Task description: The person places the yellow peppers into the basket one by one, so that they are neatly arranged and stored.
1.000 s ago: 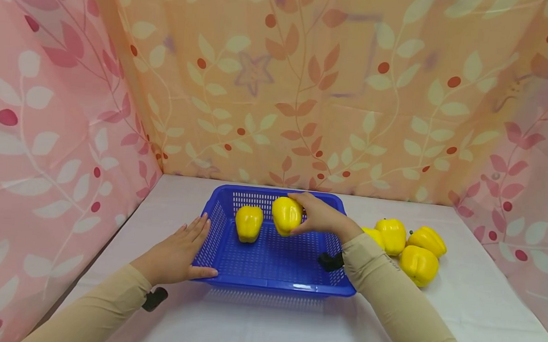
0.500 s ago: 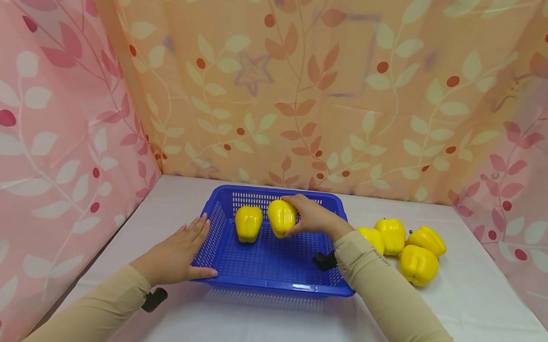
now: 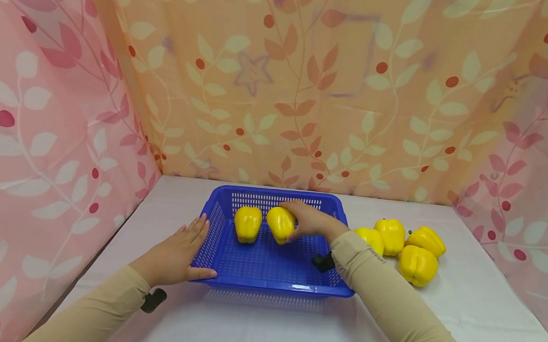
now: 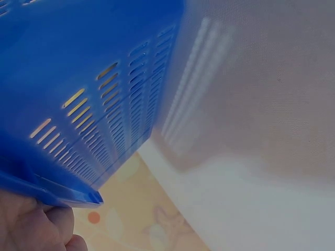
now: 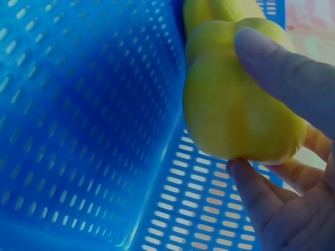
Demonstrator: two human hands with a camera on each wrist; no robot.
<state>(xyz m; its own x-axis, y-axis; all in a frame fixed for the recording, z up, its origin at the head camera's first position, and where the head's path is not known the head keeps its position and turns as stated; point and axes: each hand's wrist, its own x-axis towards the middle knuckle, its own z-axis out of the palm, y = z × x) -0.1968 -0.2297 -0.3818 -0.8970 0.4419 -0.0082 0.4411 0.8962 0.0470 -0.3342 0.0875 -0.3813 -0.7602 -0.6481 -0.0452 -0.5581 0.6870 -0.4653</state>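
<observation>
A yellow bell pepper (image 3: 281,225) is in my right hand (image 3: 310,219), low inside the blue plastic basket (image 3: 272,284). The right wrist view shows my thumb (image 5: 277,65) on one side of this pepper (image 5: 235,110) and the fingers on the other. To its left another yellow bell pepper (image 3: 248,224) stands on the basket's floor, a small gap apart. My left hand (image 3: 177,251) rests on the basket's left rim with straight fingers, the thumb lying along the front corner. Its fingers (image 4: 57,225) show beside the rim in the left wrist view.
Several more yellow bell peppers (image 3: 418,266) lie in a group right of the basket, one partly behind my right sleeve (image 3: 379,285). A white cloth covers the table (image 3: 490,306). Patterned curtains (image 3: 306,90) stand at the back and both sides.
My right hand has lowered the held pepper toward the basket's floor and shifted it slightly left. The left hand stays in place on the rim.
</observation>
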